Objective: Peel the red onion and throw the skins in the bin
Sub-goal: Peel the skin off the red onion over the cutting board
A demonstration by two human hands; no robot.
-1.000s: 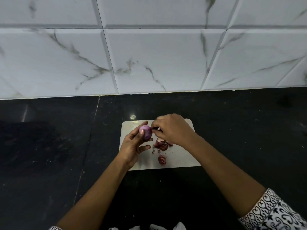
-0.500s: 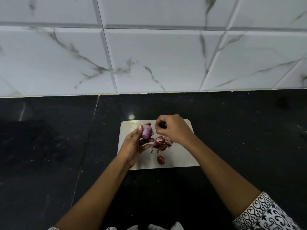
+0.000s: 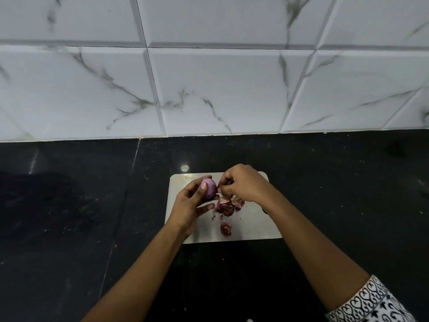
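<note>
My left hand holds a small red onion, pale purple and smooth, between thumb and fingers above the far left part of a pale cutting board. My right hand is curled beside the onion, its fingertips pinched at the onion's right side; whether a bit of skin is between them is hidden. A pile of dark red onion skins lies on the board under my right hand, with one separate piece nearer me. No bin is in view.
The board sits on a black stone counter that runs left and right. A white marble-tiled wall rises behind it. A patterned black-and-white sleeve covers my right forearm near the frame's lower right.
My right hand drew away from the onion half a second ago and has come back to touch its right side. More skin lies in the pile. My left hand has stayed in place.
</note>
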